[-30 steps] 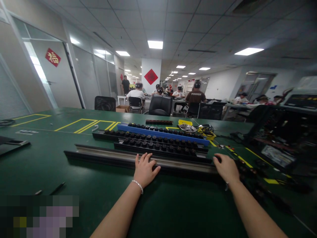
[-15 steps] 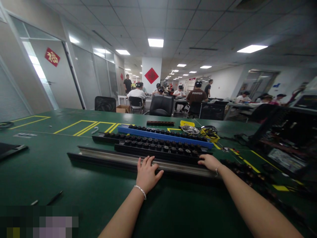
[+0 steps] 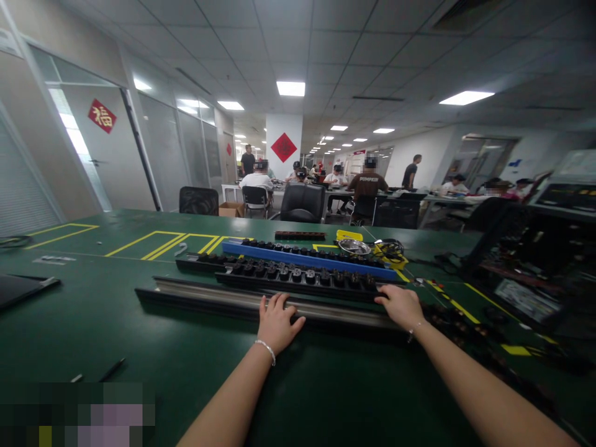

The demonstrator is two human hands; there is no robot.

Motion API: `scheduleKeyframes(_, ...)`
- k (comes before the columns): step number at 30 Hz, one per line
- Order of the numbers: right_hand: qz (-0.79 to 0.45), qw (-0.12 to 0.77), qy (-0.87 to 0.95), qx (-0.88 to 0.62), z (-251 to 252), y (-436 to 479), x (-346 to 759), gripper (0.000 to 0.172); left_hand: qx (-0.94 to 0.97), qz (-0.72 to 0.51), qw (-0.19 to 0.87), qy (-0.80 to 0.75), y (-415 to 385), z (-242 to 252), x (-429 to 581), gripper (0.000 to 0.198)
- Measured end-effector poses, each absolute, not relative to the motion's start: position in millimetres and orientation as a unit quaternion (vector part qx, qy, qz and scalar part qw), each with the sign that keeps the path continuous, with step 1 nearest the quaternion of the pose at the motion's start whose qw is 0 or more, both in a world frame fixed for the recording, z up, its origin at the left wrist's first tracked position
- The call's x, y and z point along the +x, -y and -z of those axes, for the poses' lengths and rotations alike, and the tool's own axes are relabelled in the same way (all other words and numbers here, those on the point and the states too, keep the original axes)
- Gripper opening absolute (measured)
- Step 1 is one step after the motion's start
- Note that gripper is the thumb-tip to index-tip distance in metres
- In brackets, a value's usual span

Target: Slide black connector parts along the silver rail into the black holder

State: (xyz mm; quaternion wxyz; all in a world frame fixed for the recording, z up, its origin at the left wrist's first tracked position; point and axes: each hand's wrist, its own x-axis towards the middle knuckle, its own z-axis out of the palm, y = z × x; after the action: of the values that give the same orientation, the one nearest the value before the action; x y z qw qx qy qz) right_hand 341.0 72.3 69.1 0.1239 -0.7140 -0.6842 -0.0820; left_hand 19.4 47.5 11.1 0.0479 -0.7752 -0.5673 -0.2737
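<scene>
My left hand (image 3: pixel 278 324) lies with fingers spread over the near edge of a long black channel rail (image 3: pixel 205 295), whose inside is bare grey metal. Just behind that rail runs a black power strip (image 3: pixel 284 276) with a row of round sockets. Its right end is pinched by the curled fingers of my right hand (image 3: pixel 401 306); the fingertips are partly hidden. A second black strip (image 3: pixel 200 262) and a blue strip with black sockets (image 3: pixel 307 259) lie farther back, roughly parallel.
On the green table (image 3: pixel 153 354) are a metal dish (image 3: pixel 354 246), a yellow tray (image 3: pixel 349 235) and a short dark strip (image 3: pixel 299 235). A pen (image 3: pixel 112 370) lies at front left. Dark parts and an open computer case (image 3: pixel 531 298) stand right. People sit at tables beyond.
The view has shifted slightly. My right hand has turned a little at the strip's end, and the sockets face me more clearly. My left hand stays on the rail.
</scene>
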Motion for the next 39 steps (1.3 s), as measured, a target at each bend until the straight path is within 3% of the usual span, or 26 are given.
scheduleKeyframes(15, 0.073, 0.233, 0.662, -0.708, -80, -20, 316, 0.021, -0.781, 0.230, 0.052, 0.578, -89, -18, 30, 0.035)
scheduleKeyframes(19, 0.055, 0.233, 0.671, -0.701, -70, -6, 305, 0.020, -0.781, 0.230, 0.053, 0.578, -73, -18, 24, 0.031)
scheduleKeyframes(25, 0.035, 0.224, 0.683, -0.694, -49, 13, 293, 0.019, -0.783, 0.340, 0.060, 0.518, 13, -17, 13, 0.025)
scheduleKeyframes(33, -0.008, 0.199, 0.700, -0.686, -28, 30, 263, 0.018, -0.804, 0.311, 0.123, 0.491, 37, -15, 18, 0.050)
scheduleKeyframes(39, -0.011, 0.179, 0.707, -0.684, -22, 31, 243, 0.018, -0.815, 0.275, 0.120, 0.496, 29, -10, 17, 0.052)
